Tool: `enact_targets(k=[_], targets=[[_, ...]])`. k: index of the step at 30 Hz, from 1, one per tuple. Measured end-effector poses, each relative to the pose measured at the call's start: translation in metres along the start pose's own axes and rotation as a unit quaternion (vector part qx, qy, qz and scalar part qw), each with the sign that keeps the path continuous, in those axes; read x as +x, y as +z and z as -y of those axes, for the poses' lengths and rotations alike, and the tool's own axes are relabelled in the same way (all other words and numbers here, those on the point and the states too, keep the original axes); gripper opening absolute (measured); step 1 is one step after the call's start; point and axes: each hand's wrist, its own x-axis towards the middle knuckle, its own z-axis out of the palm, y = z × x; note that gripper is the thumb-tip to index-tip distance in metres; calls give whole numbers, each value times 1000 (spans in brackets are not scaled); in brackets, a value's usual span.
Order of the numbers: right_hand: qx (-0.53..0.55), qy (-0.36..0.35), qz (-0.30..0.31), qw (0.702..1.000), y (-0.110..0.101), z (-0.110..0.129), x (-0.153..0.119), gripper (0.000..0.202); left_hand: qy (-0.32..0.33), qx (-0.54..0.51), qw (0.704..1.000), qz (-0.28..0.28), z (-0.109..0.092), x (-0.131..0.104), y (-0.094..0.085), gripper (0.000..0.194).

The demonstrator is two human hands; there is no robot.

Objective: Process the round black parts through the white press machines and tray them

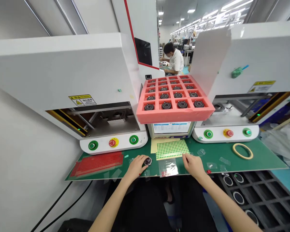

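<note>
My left hand (136,166) is closed on a small round watch-like device (148,161) with a dark face and a lighter rim, held by its left side low over the green mat (145,151). To the right of it lies a cream sheet of green dot stickers (172,149). At that sheet's lower right corner is my right hand (194,166), its fingers curled together in a pinch. Whatever may be between those fingertips is too small to make out. Between my hands, a clear plastic bag (168,167) with small red pieces lies at the mat's front edge.
A pink foam tray (175,116) of round black parts sits above a small screen (171,128), between two white machines with buttons. Red strips (98,163) lie left, a tape roll (243,151) right. A black tray (261,190) stands lower right. A person (176,59) sits beyond.
</note>
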Motion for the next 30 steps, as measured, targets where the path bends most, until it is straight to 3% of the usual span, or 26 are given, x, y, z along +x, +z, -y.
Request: enact_targets(k=[4, 9, 12, 16, 17, 19, 21, 22, 23, 25, 30], targets=[[35, 4, -87, 996, -20, 3, -44, 49, 12, -25, 1000, 15, 2, 11, 2, 31], [106, 6, -134, 985, -40, 18, -69, 48, 2, -109, 994, 17, -15, 23, -9, 34], [160, 16, -143, 977, -58, 30, -78, 47, 13, -204, 979, 0, -49, 12, -20, 48], [280, 32, -135, 950, -90, 55, -88, 28, 46, -336, 941, 2, -123, -39, -18, 72], [340, 27, -122, 932, -98, 63, -90, 18, 50, -383, 922, 4, -143, -54, -14, 76], [465, 14, -83, 881, -113, 77, -95, 14, 29, -599, 800, 8, -176, -82, -6, 70], [553, 10, -45, 832, -124, 87, -100, 14, 3, -709, 705, 16, -199, -103, -1, 55], [582, 15, -32, 813, -128, 91, -103, 12, -8, -727, 687, 14, -207, -110, 0, 48], [602, 21, -26, 798, -132, 93, -106, 10, -21, -727, 686, 3, -213, -116, -1, 44], [616, 26, -39, 786, -137, 96, -112, 11, -47, -694, 717, -41, -222, -124, -6, 36], [564, -13, -145, 813, -148, 99, -126, 24, -46, -544, 821, -170, -249, -137, -27, 22]])
